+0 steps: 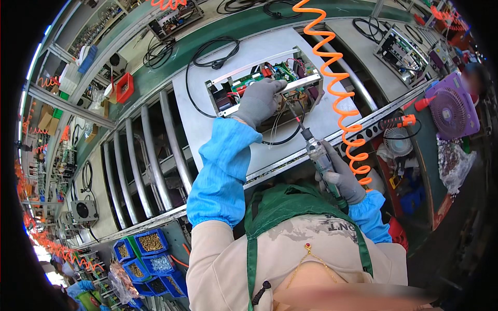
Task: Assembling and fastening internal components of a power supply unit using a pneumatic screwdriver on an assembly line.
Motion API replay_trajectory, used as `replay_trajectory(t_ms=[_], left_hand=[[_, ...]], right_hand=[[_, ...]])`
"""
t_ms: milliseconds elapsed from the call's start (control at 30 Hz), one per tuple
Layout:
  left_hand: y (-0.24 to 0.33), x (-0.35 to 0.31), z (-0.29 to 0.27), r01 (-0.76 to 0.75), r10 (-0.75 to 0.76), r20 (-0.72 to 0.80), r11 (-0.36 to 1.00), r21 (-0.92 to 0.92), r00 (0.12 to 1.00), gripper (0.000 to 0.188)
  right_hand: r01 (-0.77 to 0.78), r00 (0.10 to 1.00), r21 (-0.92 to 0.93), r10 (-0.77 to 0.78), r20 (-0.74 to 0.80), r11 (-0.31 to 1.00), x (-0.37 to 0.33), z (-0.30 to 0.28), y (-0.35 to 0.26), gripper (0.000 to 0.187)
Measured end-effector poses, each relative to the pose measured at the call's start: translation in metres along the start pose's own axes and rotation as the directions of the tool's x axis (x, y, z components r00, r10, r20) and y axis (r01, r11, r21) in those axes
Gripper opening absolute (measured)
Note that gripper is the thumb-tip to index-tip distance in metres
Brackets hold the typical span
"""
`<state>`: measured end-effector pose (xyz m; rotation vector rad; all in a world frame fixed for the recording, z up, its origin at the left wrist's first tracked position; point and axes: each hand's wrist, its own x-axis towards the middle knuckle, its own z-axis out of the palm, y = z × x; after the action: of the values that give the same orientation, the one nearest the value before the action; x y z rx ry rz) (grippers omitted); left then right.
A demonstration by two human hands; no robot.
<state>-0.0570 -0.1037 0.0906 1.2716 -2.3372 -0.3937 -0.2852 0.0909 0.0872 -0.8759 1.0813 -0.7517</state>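
An uncovered electronic unit (pixel 239 82) with a metal frame, green circuit boards and coloured wires stands on a white board (pixel 194 132). My left hand (pixel 261 99), in a grey glove, lies over its near metal rail with the fingers bent against it; the fingertips are partly hidden. In my right hand (pixel 340 176), also gloved, a power screwdriver (pixel 317 153) is gripped by its body. Its long bit points up and left to the unit's near side, close to loose wires. Whether the tip touches a screw is too small to tell.
An orange coiled hose (pixel 340 98) hangs just right of the unit. A black cable (pixel 199 65) loops behind it. Metal rollers (pixel 155 158) lie to the left, blue screw bins (pixel 150 242) at the lower left. A purple fan (pixel 450 109) and another open unit (pixel 399 54) are on the right.
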Motion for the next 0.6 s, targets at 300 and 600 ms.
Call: replay_trajectory(t_ms=[300,600], left_hand=[[-0.005,0.003,0.000,-0.046,0.046,-0.003,0.999,-0.009,0.999,0.039],[0.015,-0.032,0.020,0.042,0.156,-0.393,0.892,0.450,0.906,0.044]], right_hand=[[-0.054,0.997,0.339,0.030,0.076,0.939,-0.009,0.011,-0.013,0.085],[0.048,0.983,0.479,-0.125,0.131,0.876,0.008,0.012,0.020,0.082]])
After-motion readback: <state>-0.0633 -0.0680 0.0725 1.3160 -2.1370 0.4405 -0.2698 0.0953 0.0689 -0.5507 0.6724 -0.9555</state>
